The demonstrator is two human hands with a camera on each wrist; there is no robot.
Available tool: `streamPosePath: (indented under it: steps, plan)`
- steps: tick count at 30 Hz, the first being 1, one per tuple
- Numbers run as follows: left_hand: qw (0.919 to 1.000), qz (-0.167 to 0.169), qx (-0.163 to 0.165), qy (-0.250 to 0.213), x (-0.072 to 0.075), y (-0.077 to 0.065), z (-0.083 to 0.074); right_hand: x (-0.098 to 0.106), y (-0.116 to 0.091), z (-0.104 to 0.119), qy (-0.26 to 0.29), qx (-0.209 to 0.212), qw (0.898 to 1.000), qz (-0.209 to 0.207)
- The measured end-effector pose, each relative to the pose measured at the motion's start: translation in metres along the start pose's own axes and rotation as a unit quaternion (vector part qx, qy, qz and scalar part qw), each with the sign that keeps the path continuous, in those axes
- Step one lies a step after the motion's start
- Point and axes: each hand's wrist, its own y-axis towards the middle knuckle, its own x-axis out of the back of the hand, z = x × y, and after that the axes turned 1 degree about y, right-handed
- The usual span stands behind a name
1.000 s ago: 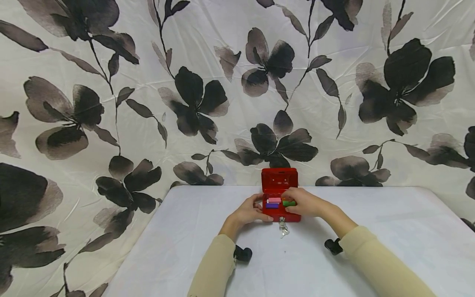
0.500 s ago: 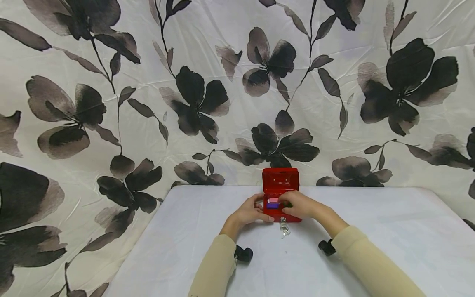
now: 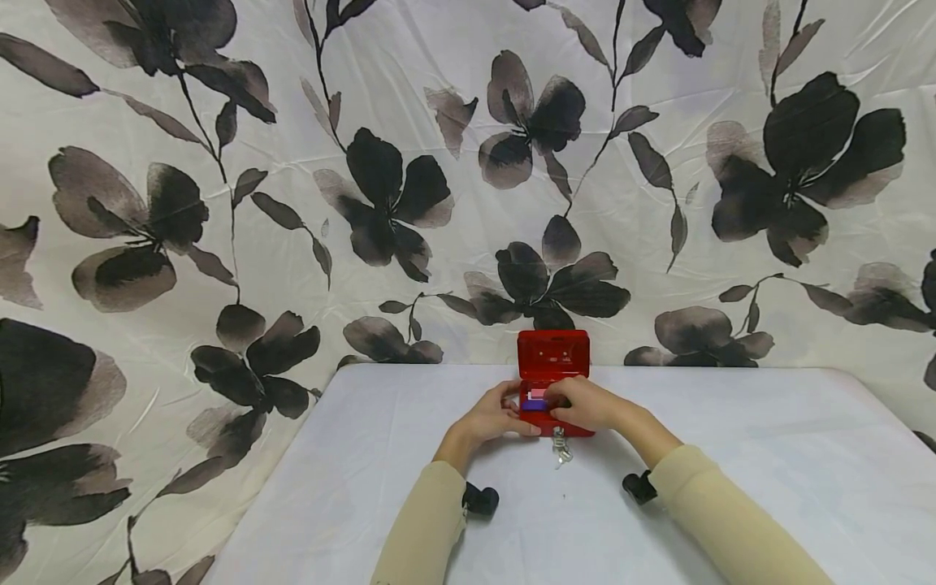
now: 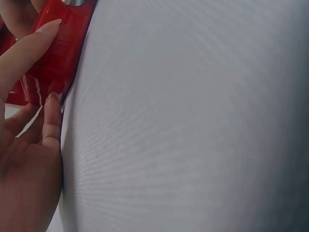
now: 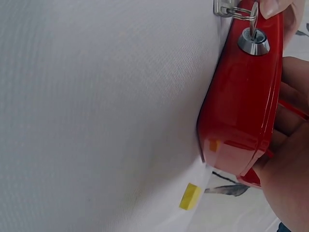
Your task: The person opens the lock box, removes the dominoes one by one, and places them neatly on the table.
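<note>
Nearest you, a bunch of keys (image 3: 561,446) hangs at the front of the red box (image 3: 543,418), one key standing in its silver lock (image 5: 254,42). Your left hand (image 3: 488,416) grips the box's left front corner, thumb on the front, fingers bent against the side. Your right hand (image 3: 591,404) reaches into the box, fingers bent; you can't tell whether they hold anything. Left of those fingers lie a purple block (image 3: 533,405) and, just beyond, a pink block (image 3: 537,393). The box sits at the far part of the white table (image 3: 351,487), its lid (image 3: 553,355) raised before the flowered cloth (image 3: 439,65).
</note>
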Motion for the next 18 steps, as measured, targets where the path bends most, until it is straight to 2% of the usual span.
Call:
streamPosePath:
  steps: [10, 18]
  plan:
    - [0.9999, -0.002, 0.003, 0.011, -0.0001, -0.0012, -0.0019, 0.0011, 0.0031, 0.001, 0.016, -0.007, 1.0, 0.004]
    - [1.0, -0.002, 0.004, -0.001, -0.0003, -0.0018, -0.0037, 0.0004, 0.0074, -0.0008, 0.023, -0.016, 1.0, 0.013]
